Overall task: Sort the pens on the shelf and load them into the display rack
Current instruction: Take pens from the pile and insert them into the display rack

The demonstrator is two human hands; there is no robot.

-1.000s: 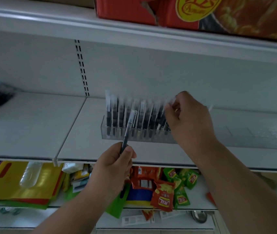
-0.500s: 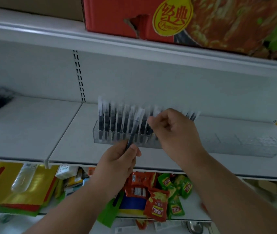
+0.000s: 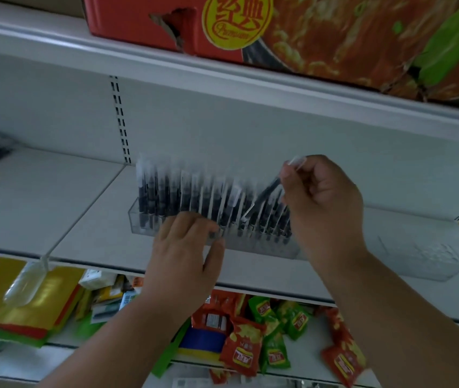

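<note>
Clear plastic display rack (image 3: 250,246) near shelf front edge steadied by flat, empty left hand (image 3: 186,256); black clear-capped pen (image 3: 263,197), left-held a second ago, now pinched by right hand (image 3: 323,203), tilted over upright row, ready for slotting.

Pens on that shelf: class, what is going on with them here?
A person is filling a clear display rack with pens. The right hand pinches one tilted pen above the row. The left hand rests against the rack's front. The rack's right end holds no pens.
</note>
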